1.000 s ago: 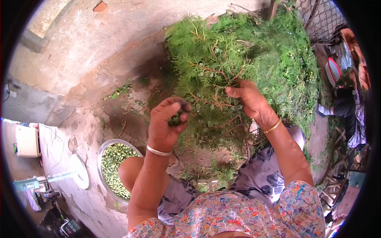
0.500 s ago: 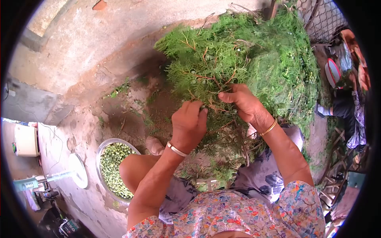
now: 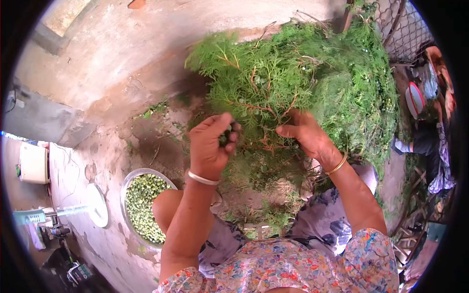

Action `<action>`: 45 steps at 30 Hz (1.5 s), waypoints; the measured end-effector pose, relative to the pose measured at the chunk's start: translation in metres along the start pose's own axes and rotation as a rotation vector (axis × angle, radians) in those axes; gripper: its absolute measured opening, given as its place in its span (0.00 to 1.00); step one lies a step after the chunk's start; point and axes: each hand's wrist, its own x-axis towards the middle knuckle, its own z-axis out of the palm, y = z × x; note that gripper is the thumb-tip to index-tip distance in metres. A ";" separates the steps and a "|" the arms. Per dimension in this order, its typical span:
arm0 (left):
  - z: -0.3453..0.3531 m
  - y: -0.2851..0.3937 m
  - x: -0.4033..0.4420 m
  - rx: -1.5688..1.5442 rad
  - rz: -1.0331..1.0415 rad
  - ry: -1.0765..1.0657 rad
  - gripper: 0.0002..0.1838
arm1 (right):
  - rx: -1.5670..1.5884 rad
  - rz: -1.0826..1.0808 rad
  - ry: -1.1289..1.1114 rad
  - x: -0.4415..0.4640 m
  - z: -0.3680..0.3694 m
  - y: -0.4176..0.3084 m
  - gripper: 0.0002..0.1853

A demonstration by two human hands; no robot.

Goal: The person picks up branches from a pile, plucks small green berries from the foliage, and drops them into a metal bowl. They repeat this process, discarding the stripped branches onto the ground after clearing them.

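Observation:
My left hand (image 3: 209, 146), with a pale bangle at the wrist, is curled round several small green seed cones (image 3: 225, 136) that show dark between the fingers. It is apart from the foliage, to the left of the branch. My right hand (image 3: 310, 136), wearing a gold-coloured bangle, grips a leafy conifer branch (image 3: 259, 105) by its woody stem. Flat green sprays and reddish twigs spread up and left from this grip. A metal basin (image 3: 123, 195) full of small green cones (image 3: 146, 207) stands on the ground at the left, beside my knee.
A large heap of cut conifer branches (image 3: 356, 97) lies at the upper right, near a wire mesh fence (image 3: 400, 31). A fan with a round white base (image 3: 97, 205) is at the left. Another person's leg (image 3: 422, 146) shows at the far right.
My left hand has drawn away from the branch, down and to the left, and turned so the cones inside show. My right hand still grips the branch.

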 end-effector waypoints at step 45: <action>0.015 0.004 -0.025 0.252 0.040 -0.246 0.04 | 0.393 -0.037 -0.005 0.009 -0.011 0.013 0.22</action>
